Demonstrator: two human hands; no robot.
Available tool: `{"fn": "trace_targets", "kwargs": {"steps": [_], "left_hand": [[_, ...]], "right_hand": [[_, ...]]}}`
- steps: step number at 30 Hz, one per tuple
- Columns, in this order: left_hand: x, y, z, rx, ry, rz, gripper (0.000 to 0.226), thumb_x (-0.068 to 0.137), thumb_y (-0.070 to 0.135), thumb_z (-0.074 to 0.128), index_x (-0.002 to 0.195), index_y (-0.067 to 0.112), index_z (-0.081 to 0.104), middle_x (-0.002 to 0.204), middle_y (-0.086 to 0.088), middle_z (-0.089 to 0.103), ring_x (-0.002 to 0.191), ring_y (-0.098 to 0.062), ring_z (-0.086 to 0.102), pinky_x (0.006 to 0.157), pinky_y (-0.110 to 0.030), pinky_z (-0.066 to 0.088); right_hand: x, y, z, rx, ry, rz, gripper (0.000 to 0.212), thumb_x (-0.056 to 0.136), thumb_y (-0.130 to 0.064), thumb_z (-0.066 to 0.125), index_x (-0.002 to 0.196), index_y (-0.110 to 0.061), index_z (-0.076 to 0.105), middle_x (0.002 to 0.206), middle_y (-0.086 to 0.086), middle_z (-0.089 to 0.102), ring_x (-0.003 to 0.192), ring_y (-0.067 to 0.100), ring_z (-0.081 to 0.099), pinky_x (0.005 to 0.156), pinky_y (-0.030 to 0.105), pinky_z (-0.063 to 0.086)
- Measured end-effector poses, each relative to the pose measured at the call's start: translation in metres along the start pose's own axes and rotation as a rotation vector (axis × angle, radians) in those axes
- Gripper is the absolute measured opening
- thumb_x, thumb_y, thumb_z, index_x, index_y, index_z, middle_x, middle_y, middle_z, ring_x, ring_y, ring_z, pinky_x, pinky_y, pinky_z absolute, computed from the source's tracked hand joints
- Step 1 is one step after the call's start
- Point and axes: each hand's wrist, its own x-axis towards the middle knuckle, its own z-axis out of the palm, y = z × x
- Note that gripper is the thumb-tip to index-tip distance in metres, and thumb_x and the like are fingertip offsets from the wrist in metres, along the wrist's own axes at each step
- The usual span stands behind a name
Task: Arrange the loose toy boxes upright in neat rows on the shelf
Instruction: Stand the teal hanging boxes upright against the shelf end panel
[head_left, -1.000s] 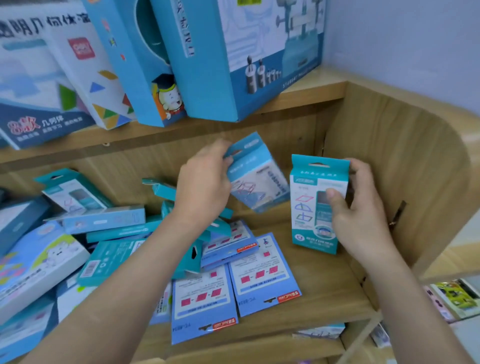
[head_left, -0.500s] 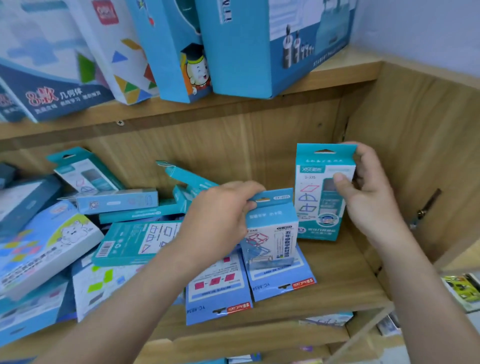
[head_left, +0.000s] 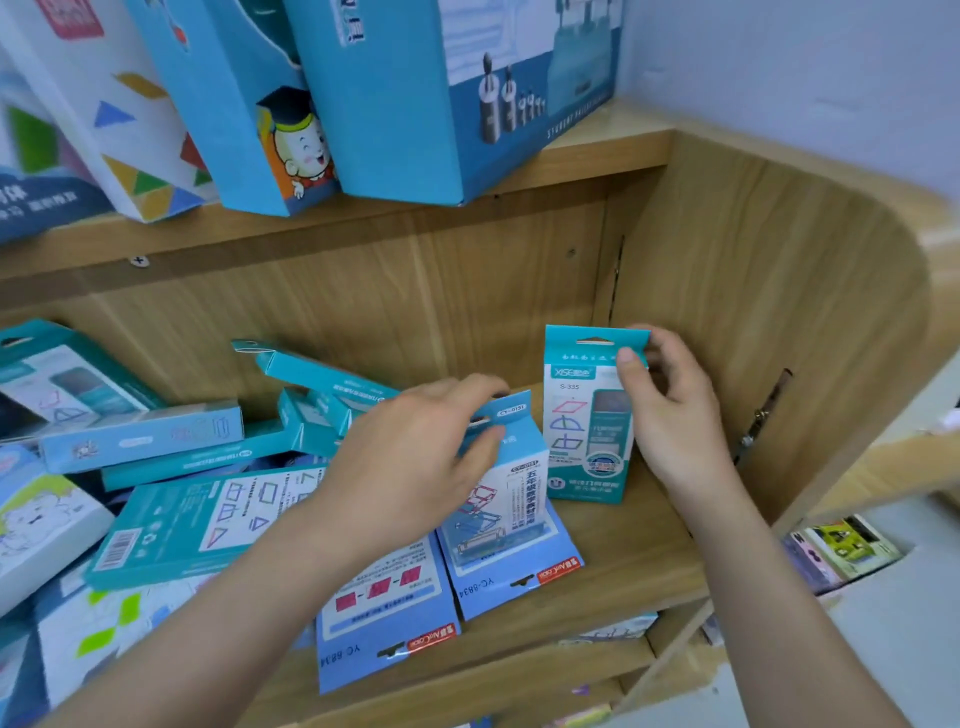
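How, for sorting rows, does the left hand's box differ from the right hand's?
The left box tilts over blue packs; the right box is upright near the shelf wall. The left box reads CY-0131 and looks thicker; the right box reads S-335 and looks flatter. Both have hang tabs and shape drawings.

Teal box (head_left: 587, 441) reads S-335; blue pack (head_left: 506, 586) YC-8834.

I count two hands, my left hand (head_left: 415, 457) and my right hand (head_left: 675, 415); two upright boxes, one light-blue box (head_left: 511, 483) and one teal box (head_left: 587, 441); two flat blue packs (head_left: 384, 623); four big boxes (head_left: 436, 93) on the board above; at least five teal ones in the loose heap (head_left: 208, 519)
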Motion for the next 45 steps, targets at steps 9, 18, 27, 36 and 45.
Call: {"fn": "trace_targets", "kwargs": {"steps": [9, 18, 27, 36, 45], "left_hand": [[0.006, -0.002, -0.003, -0.058, -0.007, 0.076, 0.039, 0.088, 0.053, 0.05, 0.124, 0.039, 0.043, 0.116, 0.015, 0.058, 0.106, -0.01, 0.056, 0.084, -0.035, 0.049], [0.073, -0.005, -0.031, -0.341, -0.129, 0.094, 0.028, 0.09, 0.034, 0.059, 0.115, 0.022, 0.064, 0.1, 0.013, 0.066, 0.093, 0.0, 0.06, 0.089, -0.026, 0.049], [0.131, -0.001, -0.003, -0.127, -0.213, 0.177, 0.02, 0.095, 0.025, 0.054, 0.085, 0.018, 0.069, 0.059, 0.012, 0.062, 0.054, 0.0, 0.062, 0.063, -0.033, 0.055], [0.173, -0.026, 0.033, -0.233, -0.047, -0.08, 0.022, 0.097, 0.023, 0.05, 0.097, 0.011, 0.069, 0.081, -0.007, 0.072, 0.065, -0.014, 0.067, 0.069, -0.036, 0.056], [0.191, -0.023, 0.044, -0.192, 0.153, 0.001, 0.022, 0.094, 0.01, 0.05, 0.109, 0.012, 0.065, 0.109, -0.009, 0.069, 0.094, -0.024, 0.065, 0.082, -0.028, 0.051]], "right_hand": [[-0.011, -0.005, -0.004, -0.121, 0.065, -0.063, 0.036, 0.093, -0.029, 0.054, 0.128, -0.034, 0.046, 0.11, -0.008, 0.053, 0.106, 0.007, 0.05, 0.091, 0.027, 0.042], [-0.016, -0.004, -0.003, -0.109, 0.111, -0.107, 0.026, 0.09, -0.027, 0.06, 0.115, -0.028, 0.052, 0.094, -0.02, 0.054, 0.086, -0.023, 0.047, 0.067, 0.01, 0.042], [-0.004, -0.001, 0.004, -0.093, 0.111, -0.149, 0.035, 0.089, -0.022, 0.062, 0.121, -0.027, 0.05, 0.114, -0.007, 0.06, 0.104, 0.001, 0.054, 0.085, 0.024, 0.05], [0.005, 0.014, 0.021, -0.248, -0.101, -0.129, 0.055, 0.089, -0.01, 0.058, 0.139, -0.022, 0.039, 0.136, -0.002, 0.051, 0.121, 0.008, 0.047, 0.101, 0.035, 0.044], [0.031, 0.002, 0.028, -0.513, -0.191, -0.259, 0.065, 0.093, -0.009, 0.049, 0.148, -0.029, 0.02, 0.159, -0.006, 0.012, 0.143, 0.016, 0.022, 0.112, 0.038, 0.034]]}}
